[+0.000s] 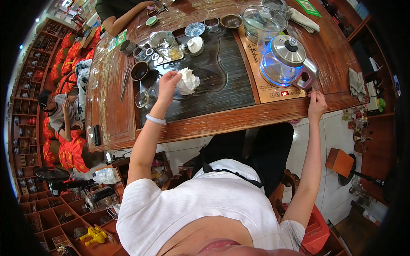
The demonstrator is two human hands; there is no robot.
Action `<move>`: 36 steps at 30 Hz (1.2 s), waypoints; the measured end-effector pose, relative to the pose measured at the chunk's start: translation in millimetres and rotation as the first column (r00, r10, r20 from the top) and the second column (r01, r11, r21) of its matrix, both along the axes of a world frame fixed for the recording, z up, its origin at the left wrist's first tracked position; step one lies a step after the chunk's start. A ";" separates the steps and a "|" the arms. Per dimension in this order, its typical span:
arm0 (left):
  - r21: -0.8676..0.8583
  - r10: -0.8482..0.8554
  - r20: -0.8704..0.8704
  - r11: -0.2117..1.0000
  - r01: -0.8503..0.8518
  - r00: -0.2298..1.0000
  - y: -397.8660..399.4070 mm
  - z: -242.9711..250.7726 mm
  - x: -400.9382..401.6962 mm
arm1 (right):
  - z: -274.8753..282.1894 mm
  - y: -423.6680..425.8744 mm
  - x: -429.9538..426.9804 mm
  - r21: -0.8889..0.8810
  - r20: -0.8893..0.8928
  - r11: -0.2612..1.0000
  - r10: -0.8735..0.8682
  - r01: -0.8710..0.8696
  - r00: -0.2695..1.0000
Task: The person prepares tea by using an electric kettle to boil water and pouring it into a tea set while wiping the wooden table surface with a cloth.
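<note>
My left hand, a pale bangle on its wrist, pinches a crumpled white tissue over the dark tea tray. A brown tea bowl and a small glass cup stand left of this hand. Beyond the tissue is a gaiwan with a white lid. At the table's front edge is my right hand, its fingers bent close together; whether they grip anything is hidden. Just above it, a glass electric kettle glows blue on a gold heating base.
A lidded glass pot sits behind the kettle. Strainer and glass pitcher stand on the tray's far left, near metal tongs. A folded cloth lies at the right corner. One person's arm rests across the table; another person sits left.
</note>
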State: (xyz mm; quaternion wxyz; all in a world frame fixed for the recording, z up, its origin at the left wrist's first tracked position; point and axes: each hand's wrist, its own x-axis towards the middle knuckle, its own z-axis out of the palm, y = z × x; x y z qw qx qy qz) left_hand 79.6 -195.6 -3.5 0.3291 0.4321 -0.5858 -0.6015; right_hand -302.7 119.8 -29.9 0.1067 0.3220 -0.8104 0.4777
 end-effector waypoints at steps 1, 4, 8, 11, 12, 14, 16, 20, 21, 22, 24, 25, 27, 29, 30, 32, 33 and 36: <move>0.000 0.000 0.000 1.000 0.000 1.000 2.2 1.5 -1.6 | -1.0 1.1 -1.3 0.001 0.000 1.000 0.003 -0.003 1.000; -0.040 -0.018 0.106 0.999 0.022 0.994 9.6 10.0 -6.7 | -0.2 1.2 -1.0 0.005 0.005 1.000 0.006 -0.006 1.000; 0.150 -0.075 0.006 0.986 0.073 0.997 10.8 20.4 -6.7 | -2.3 1.4 -2.2 -0.012 -0.010 1.000 0.013 -0.013 1.000; 0.099 -0.092 0.138 0.992 0.079 0.986 9.3 35.4 -5.4 | -3.3 2.7 -3.8 0.020 -0.024 1.000 0.011 -0.011 1.000; 0.029 -0.083 0.147 0.996 0.079 0.986 7.9 38.1 -6.9 | -2.6 2.6 -3.4 0.020 -0.022 1.000 0.012 -0.011 1.000; 0.052 -0.088 0.102 0.995 0.083 0.991 6.3 39.9 -3.7 | -0.9 2.8 -2.6 0.014 -0.024 1.000 0.025 -0.024 0.999; 0.085 -0.112 0.017 0.990 0.110 0.994 7.1 43.9 -5.6 | 0.9 0.8 -0.6 0.017 -0.009 1.000 0.017 -0.017 1.000; 0.096 -0.242 -0.031 0.965 0.244 0.970 5.6 49.6 -9.5 | -0.6 0.0 -0.3 -0.031 -0.040 0.999 0.009 -0.010 0.999; 0.096 -0.242 -0.031 0.965 0.244 0.970 7.7 48.9 -12.3 | -1.5 0.7 -1.3 -0.031 -0.040 0.999 0.008 -0.010 0.999; 0.051 -0.268 -0.045 0.962 0.270 0.962 12.0 47.8 -17.6 | -2.3 1.5 -2.3 -0.032 -0.037 0.999 0.016 -0.017 0.999; -0.024 -0.350 -0.003 0.936 0.350 0.937 18.9 44.0 -23.1 | -2.7 2.5 -2.9 -0.032 -0.034 0.999 0.020 -0.021 0.999; -0.024 -0.354 -0.003 0.935 0.353 0.935 22.9 42.7 -22.8 | -2.6 2.4 -2.3 -0.039 -0.029 0.999 0.018 -0.019 0.999; 0.133 -0.555 0.074 0.829 0.544 0.828 29.7 40.8 -20.3 | -0.9 0.7 0.7 -0.045 -0.022 0.999 0.014 -0.015 1.000; 0.160 -0.607 0.068 0.790 0.592 0.792 29.4 42.1 -19.8 | 3.6 -2.0 3.9 -0.027 -0.005 1.000 0.002 -0.002 1.000; 0.164 -0.595 0.067 0.798 0.579 0.801 29.9 46.1 -23.1 | 2.1 -0.9 2.2 -0.027 -0.004 1.000 0.001 -0.001 1.000; 0.140 -0.563 0.055 0.822 0.552 0.824 28.4 44.6 -31.1 | -3.2 2.8 -2.7 -0.028 -0.029 1.000 0.007 -0.008 1.000; 0.138 -0.562 0.055 0.823 0.551 0.825 26.4 40.9 -35.1 | -3.4 2.5 -3.2 -0.029 -0.030 1.000 0.009 -0.010 0.999; -0.086 -0.528 0.162 0.834 0.545 0.833 18.6 18.1 -46.2 | -3.4 1.4 -3.6 -0.027 -0.050 0.999 0.016 -0.017 0.999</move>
